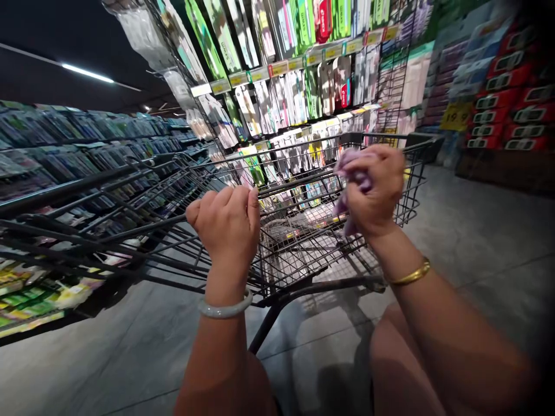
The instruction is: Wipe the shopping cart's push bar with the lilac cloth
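Note:
A black wire shopping cart (333,285) stands in front of me, with bare wire mesh visible in its basket. My left hand (228,222), with a pale bangle on the wrist, is closed around the cart's near top rail. Higher and to the right, my right hand (381,188) wears a gold bracelet. Its fingers are wrapped around a crumpled light purple cloth (347,163), part of which hangs below the fist. This hand is over the right end of the cart; whether it touches the rail I cannot tell.
Beyond the cart rises a rack of packaged goods (299,95) in green, white and red. Dense shelves (52,144) run along the left, close to the cart's black bars. Stacked red boxes (498,110) stand at the right beside a yellow price sign (454,117). Grey floor (468,242) lies between.

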### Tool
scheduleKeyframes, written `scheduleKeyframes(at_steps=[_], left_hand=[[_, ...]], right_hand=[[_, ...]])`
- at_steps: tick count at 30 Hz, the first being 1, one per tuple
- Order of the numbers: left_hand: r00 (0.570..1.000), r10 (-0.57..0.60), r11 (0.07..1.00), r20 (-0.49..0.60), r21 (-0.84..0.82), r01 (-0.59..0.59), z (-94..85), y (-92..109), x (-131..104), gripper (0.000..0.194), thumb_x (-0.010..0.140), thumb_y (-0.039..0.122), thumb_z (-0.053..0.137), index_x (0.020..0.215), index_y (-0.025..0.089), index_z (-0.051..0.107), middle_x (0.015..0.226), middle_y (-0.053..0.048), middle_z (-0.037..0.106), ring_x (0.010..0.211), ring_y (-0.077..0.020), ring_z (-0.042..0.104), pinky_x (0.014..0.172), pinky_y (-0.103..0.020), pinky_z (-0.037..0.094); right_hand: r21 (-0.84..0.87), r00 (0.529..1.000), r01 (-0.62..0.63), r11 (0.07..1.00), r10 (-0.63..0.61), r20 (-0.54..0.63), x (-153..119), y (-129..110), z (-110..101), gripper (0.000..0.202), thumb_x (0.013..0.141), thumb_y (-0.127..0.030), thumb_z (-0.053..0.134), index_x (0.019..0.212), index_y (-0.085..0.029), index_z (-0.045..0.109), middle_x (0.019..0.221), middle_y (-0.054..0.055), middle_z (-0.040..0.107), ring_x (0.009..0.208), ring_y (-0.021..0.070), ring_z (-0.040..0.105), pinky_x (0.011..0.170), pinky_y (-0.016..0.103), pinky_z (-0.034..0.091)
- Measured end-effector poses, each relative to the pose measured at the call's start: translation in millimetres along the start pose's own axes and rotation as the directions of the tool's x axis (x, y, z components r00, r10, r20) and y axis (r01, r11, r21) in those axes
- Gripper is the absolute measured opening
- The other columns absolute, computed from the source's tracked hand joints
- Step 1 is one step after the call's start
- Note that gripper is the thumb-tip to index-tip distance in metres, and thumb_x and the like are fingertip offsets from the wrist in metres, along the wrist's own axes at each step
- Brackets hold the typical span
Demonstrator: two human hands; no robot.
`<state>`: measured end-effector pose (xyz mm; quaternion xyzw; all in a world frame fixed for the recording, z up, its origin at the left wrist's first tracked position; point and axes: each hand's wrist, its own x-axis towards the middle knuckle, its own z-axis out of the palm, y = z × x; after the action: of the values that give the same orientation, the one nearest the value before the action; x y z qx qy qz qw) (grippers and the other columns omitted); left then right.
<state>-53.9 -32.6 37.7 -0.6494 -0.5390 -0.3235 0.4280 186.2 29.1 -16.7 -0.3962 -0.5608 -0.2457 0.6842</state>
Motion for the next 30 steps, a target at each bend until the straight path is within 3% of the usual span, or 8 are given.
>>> scheduleKeyframes(at_steps=[4,11,15,18,20,25,27,30], left_hand=[[1.000,0.001,1.000,-0.012,0.001,-0.001,-8.7,-6,-7,0.033,0.099,0.040,0.040,0.072,0.023,0.049,0.068,-0.001,0.054,0.072,-0.0202,0.041,0.074,-0.040,0.020],[0.992,-0.021,0.997,-0.127,0.069,0.031,-10.8,-20,-16,0.031,0.096,0.037,0.044,0.068,0.023,0.042,0.064,0.000,0.050,0.071,-0.0203,0.041,0.074,-0.040,0.021],[0.988,-0.020,0.996,-0.153,0.087,0.033,-8.0,-30,-19,0.030,0.094,0.035,0.046,0.067,0.024,0.040,0.063,0.000,0.049,0.071,-0.0203,0.041,0.074,-0.040,0.021],[0.988,-0.025,0.996,-0.154,0.077,0.038,-5.3,-34,-19,0.029,0.094,0.035,0.047,0.068,0.024,0.041,0.063,0.000,0.049,0.070,-0.0201,0.040,0.073,-0.040,0.020],[0.987,-0.027,0.997,-0.161,0.067,0.038,-2.7,-37,-18,0.030,0.094,0.036,0.047,0.067,0.023,0.041,0.063,0.000,0.049,0.070,-0.0199,0.040,0.073,-0.040,0.020],[0.986,-0.017,0.999,-0.166,0.048,0.026,3.9,-42,-17,0.029,0.094,0.035,0.047,0.068,0.023,0.042,0.063,0.000,0.047,0.070,-0.0200,0.040,0.072,-0.040,0.019],[0.986,-0.016,0.999,-0.165,0.039,0.022,6.3,-45,-17,0.029,0.094,0.035,0.047,0.068,0.023,0.043,0.063,0.000,0.047,0.070,-0.0200,0.039,0.072,-0.040,0.018],[0.988,-0.021,1.000,-0.156,0.016,0.024,10.6,-50,-17,0.028,0.093,0.035,0.047,0.068,0.023,0.044,0.064,-0.001,0.047,0.071,-0.0202,0.040,0.073,-0.040,0.018]], right_hand=[[-0.060,0.982,-0.159,0.986,0.151,-0.114,9,22,-6,0.025,0.074,-0.008,0.050,0.090,-0.022,0.062,0.104,0.009,0.055,0.109,0.0234,0.054,0.094,0.044,0.046],[-0.031,0.994,0.021,0.999,-0.018,0.106,-5,-30,-7,0.025,0.078,-0.008,0.051,0.091,-0.026,0.062,0.110,0.004,0.057,0.107,0.0222,0.052,0.093,0.044,0.044],[-0.072,0.987,0.048,0.996,-0.036,0.157,3,-10,-12,0.020,0.078,-0.012,0.054,0.091,-0.027,0.061,0.109,0.004,0.059,0.107,0.0236,0.054,0.091,0.045,0.044],[-0.091,0.997,-0.071,0.993,0.071,-0.008,6,6,-9,0.023,0.076,-0.011,0.052,0.095,-0.022,0.060,0.108,0.009,0.056,0.110,0.0245,0.053,0.094,0.046,0.045],[-0.067,0.994,-0.104,0.992,0.101,-0.052,3,2,-4,0.025,0.075,-0.009,0.051,0.095,-0.021,0.060,0.107,0.009,0.055,0.111,0.0240,0.053,0.094,0.045,0.045],[-0.003,0.995,-0.011,1.000,0.012,0.101,-5,-21,6,0.022,0.077,-0.011,0.053,0.092,-0.026,0.062,0.111,0.004,0.056,0.109,0.0215,0.053,0.094,0.043,0.043],[-0.001,0.992,0.027,1.000,-0.027,0.123,-2,-15,6,0.022,0.077,-0.012,0.055,0.092,-0.025,0.062,0.111,0.005,0.057,0.109,0.0224,0.053,0.094,0.043,0.043],[-0.020,0.998,-0.008,1.000,0.009,0.064,1,0,8,0.024,0.075,-0.011,0.055,0.094,-0.023,0.063,0.109,0.008,0.057,0.110,0.0241,0.054,0.095,0.044,0.043]])
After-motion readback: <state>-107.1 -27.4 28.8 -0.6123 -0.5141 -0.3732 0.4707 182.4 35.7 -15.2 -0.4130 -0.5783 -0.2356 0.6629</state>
